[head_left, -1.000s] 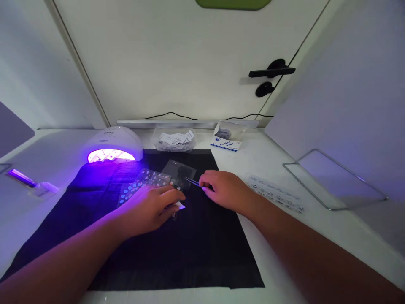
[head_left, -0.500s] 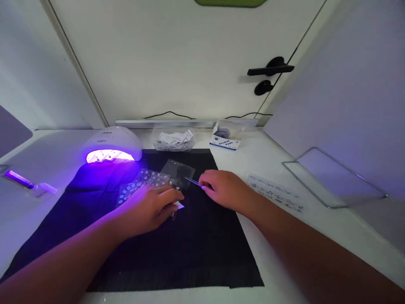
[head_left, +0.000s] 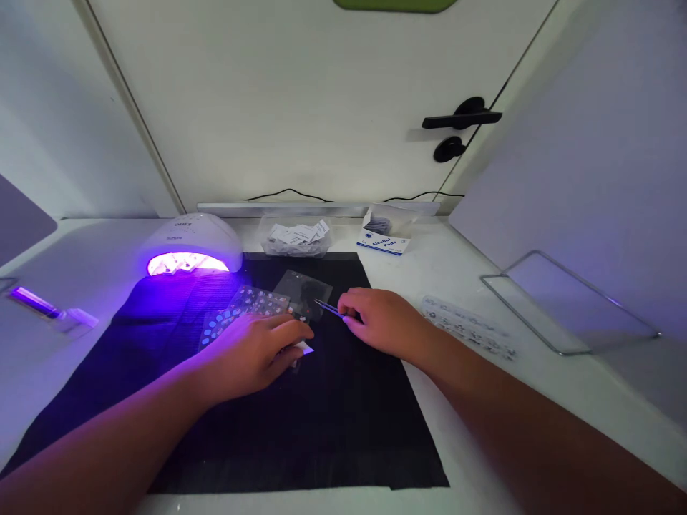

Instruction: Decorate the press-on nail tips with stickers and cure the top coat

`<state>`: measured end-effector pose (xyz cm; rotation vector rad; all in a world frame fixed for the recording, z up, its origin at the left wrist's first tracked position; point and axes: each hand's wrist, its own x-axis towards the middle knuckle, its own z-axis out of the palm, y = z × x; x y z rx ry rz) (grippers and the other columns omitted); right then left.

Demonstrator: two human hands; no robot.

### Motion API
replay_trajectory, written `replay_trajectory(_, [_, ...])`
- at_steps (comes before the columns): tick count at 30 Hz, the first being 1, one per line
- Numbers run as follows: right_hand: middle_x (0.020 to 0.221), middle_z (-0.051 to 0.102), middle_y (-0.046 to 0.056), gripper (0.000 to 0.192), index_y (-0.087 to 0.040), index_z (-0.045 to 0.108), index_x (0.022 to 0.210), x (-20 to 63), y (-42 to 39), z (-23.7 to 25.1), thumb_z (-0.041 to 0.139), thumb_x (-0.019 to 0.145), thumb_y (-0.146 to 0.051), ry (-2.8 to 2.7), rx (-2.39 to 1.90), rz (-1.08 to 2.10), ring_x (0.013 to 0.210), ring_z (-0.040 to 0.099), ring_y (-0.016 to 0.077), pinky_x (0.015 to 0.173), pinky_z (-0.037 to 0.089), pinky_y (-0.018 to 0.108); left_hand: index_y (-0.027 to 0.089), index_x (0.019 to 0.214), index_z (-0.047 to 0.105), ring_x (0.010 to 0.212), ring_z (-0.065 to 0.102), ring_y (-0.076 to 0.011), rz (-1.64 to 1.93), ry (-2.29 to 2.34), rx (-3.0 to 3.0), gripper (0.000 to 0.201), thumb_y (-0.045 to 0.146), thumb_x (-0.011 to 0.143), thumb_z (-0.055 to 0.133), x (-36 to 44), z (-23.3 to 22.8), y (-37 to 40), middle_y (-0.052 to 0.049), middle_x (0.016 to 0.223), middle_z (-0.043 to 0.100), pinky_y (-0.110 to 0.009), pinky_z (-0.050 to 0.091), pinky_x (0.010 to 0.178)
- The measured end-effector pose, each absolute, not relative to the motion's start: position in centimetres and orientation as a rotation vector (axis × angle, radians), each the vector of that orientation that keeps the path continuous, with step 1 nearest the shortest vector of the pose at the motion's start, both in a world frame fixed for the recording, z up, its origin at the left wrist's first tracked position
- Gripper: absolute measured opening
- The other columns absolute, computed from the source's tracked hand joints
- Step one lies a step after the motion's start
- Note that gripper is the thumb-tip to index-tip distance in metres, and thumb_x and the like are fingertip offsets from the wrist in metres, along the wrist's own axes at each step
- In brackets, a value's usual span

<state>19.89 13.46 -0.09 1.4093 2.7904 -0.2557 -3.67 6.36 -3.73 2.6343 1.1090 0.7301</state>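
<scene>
My right hand (head_left: 383, 322) is closed round a pair of slim metal tweezers (head_left: 328, 307), whose tips point left over a clear film sheet (head_left: 294, 287). To its left, my left hand (head_left: 255, 350) lies low over the black mat with fingers curled. A small white piece with a pointed corner (head_left: 305, 348) shows between its thumb and index finger; the rest of that piece is hidden. Under and behind this hand are a clear sticker sheet with rows of small pale motifs (head_left: 258, 300) and a sheet with blue oval shapes (head_left: 212, 332).
A lit white UV nail lamp (head_left: 193, 239) stands back left on the black mat (head_left: 333, 429). Behind are a clear tub of white sachets (head_left: 298, 236) and an alcohol pads box (head_left: 383, 239). A clear case (head_left: 466, 329) and wire frame (head_left: 558, 352) lie right, a glowing wand (head_left: 35, 302) left.
The whole view has shifted very slightly to the right. Both hands, the tweezers and the sheets keep their places relative to one another.
</scene>
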Motion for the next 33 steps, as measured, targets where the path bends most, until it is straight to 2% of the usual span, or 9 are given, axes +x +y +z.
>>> replay_trajectory(22, [0.086, 0.068, 0.002, 0.004, -0.02, 0.064, 0.086, 19.93, 13.68, -0.24, 0.061, 0.083, -0.02, 2.776, 1.413, -0.258, 0.072, 0.056, 0.0148, 0.063, 0.033, 0.026, 0.02, 0.109, 0.057, 0.062, 0.061, -0.0136, 0.734, 1.105, 2.638, 0.015, 0.019, 0.095, 0.051, -3.46, -3.33, 6.39, -0.002, 0.083, 0.068, -0.027, 0.046, 0.059])
replay_trajectory(33, [0.082, 0.069, 0.003, 0.014, -0.021, 0.066, 0.09, 19.92, 13.82, -0.24, 0.063, 0.082, -0.032, 2.676, 1.555, -0.236, 0.069, 0.06, 0.016, 0.058, 0.033, 0.026, 0.02, 0.11, 0.057, 0.064, 0.062, -0.0144, 0.712, 1.132, 2.628, 0.016, 0.018, 0.095, 0.051, -3.44, -3.32, 6.41, -0.002, 0.085, 0.067, -0.027, 0.047, 0.062])
